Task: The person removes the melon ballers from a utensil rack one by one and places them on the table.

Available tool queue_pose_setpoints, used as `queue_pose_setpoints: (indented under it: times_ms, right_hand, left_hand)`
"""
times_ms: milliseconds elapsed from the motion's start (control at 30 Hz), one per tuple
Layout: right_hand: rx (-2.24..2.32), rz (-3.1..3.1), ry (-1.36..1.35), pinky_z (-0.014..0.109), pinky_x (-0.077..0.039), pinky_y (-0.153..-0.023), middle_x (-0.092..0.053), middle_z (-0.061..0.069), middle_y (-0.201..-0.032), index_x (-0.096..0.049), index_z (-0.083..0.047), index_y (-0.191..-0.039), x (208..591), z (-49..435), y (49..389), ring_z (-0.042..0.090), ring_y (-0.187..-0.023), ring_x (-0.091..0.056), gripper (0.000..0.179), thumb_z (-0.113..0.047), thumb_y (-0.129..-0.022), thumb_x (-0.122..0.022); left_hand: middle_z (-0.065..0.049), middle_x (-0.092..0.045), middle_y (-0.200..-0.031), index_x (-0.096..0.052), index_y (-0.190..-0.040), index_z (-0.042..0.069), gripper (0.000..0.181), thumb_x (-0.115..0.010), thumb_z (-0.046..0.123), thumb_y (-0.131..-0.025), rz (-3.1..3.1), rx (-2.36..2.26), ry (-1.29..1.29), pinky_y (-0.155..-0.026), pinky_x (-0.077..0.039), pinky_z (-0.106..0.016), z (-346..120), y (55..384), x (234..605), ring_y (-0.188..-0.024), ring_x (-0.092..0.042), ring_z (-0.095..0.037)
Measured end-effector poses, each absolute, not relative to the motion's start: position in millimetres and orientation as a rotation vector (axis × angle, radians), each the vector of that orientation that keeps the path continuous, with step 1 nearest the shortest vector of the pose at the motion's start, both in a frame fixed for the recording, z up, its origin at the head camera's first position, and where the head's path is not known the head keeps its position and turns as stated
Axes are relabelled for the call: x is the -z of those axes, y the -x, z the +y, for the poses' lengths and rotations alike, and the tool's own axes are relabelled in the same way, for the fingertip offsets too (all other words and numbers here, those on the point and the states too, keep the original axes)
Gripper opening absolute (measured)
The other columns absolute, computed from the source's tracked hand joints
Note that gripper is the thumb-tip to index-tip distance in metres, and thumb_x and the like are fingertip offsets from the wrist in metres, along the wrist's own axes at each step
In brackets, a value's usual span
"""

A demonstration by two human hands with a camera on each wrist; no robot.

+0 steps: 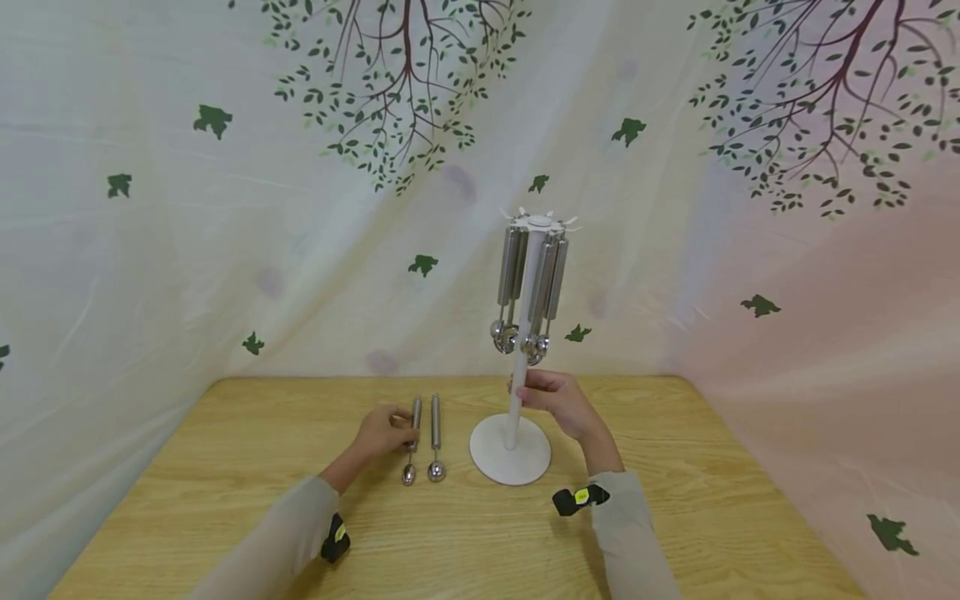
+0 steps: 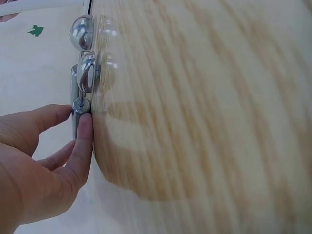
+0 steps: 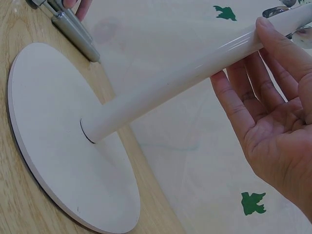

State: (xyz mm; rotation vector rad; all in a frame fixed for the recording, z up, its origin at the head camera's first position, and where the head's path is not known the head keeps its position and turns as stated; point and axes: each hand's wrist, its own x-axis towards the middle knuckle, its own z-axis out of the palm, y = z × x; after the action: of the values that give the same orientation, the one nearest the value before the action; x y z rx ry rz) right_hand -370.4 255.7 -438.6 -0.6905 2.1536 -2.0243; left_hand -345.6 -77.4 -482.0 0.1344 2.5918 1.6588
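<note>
My left hand (image 1: 384, 432) pinches the handle of a small steel scoop with an oval head (image 1: 408, 474), between thumb and fingers. The scoop lies on the wooden table. Just right of it lies a melon baller (image 1: 437, 472) with a round head, its handle parallel. In the left wrist view both shiny heads show, with the fingers (image 2: 84, 129) at the handle's head end. My right hand (image 1: 561, 403) grips the pole of a white utensil stand (image 1: 510, 454) below the hanging tools; thumb and fingers lie on the pole (image 3: 180, 78). The stand's round base sits on the table.
Several steel utensils (image 1: 552, 279) hang by their handles from the hooks at the stand's top. The wooden table (image 1: 465, 550) ends close behind the stand, against a pale curtain (image 1: 337, 292) printed with branches and green birds. Each sleeve bears a black wrist camera (image 1: 581, 497).
</note>
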Motion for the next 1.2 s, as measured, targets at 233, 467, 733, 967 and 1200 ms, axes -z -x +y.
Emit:
queue_pose_setpoints:
  times_ms: [233,467,733,967,1200]
  right_hand:
    - [2.024,2.153,0.693,0.031,-0.06,-0.094,-0.077,-0.001,-0.109,-0.056,0.017,-0.13,436.4,256.1,369.2,0.013,-0.104,-0.072,0.042,-0.003,-0.096,-0.068]
    - [2.036,2.158,0.656,0.031,-0.06,-0.095,-0.069,0.028,-0.122,-0.061,0.014,-0.128,437.6,255.7,370.8,0.015,-0.105,-0.072,0.038,-0.003,-0.095,-0.069]
    - [2.009,2.177,0.657,0.033,-0.059,-0.097,-0.068,0.028,-0.125,-0.057,0.015,-0.131,435.3,255.0,368.5,0.014,-0.107,-0.072,0.042,-0.005,-0.096,-0.069]
    - [2.013,2.176,0.636,0.034,-0.059,-0.098,-0.066,0.031,-0.127,-0.054,0.017,-0.133,435.3,254.2,367.4,0.014,-0.107,-0.072,0.047,-0.007,-0.095,-0.07]
    - [2.014,2.171,0.658,0.033,-0.059,-0.097,-0.065,0.032,-0.128,-0.056,0.016,-0.131,435.9,255.3,367.2,0.015,-0.107,-0.072,0.047,-0.009,-0.095,-0.071]
  left_hand:
    - [-0.027,-0.071,-0.101,-0.057,-0.126,-0.017,0.047,-0.074,-0.003,-0.084,2.498,-1.723,-0.144,-0.067,-0.064,-0.032,-78.7,347.8,486.1,-0.072,-0.072,-0.019]
    - [-0.026,-0.07,-0.103,-0.057,-0.128,-0.015,0.048,-0.075,-0.002,-0.085,2.488,-1.726,-0.119,-0.069,-0.065,-0.033,-77.9,348.3,487.5,-0.075,-0.073,-0.021]
    - [-0.026,-0.07,-0.103,-0.057,-0.129,-0.015,0.049,-0.075,-0.002,-0.086,2.489,-1.727,-0.144,-0.069,-0.064,-0.033,-78.6,346.3,486.0,-0.075,-0.072,-0.019]
    - [-0.026,-0.069,-0.105,-0.056,-0.13,-0.014,0.048,-0.074,-0.003,-0.087,2.481,-1.731,-0.1,-0.07,-0.064,-0.033,-77.7,344.0,483.1,-0.076,-0.071,-0.018]
    - [-0.027,-0.068,-0.112,-0.057,-0.133,-0.01,0.047,-0.072,0.004,-0.09,2.583,-1.704,-0.155,-0.078,-0.063,-0.038,-76.7,346.8,469.6,-0.089,-0.071,-0.028]
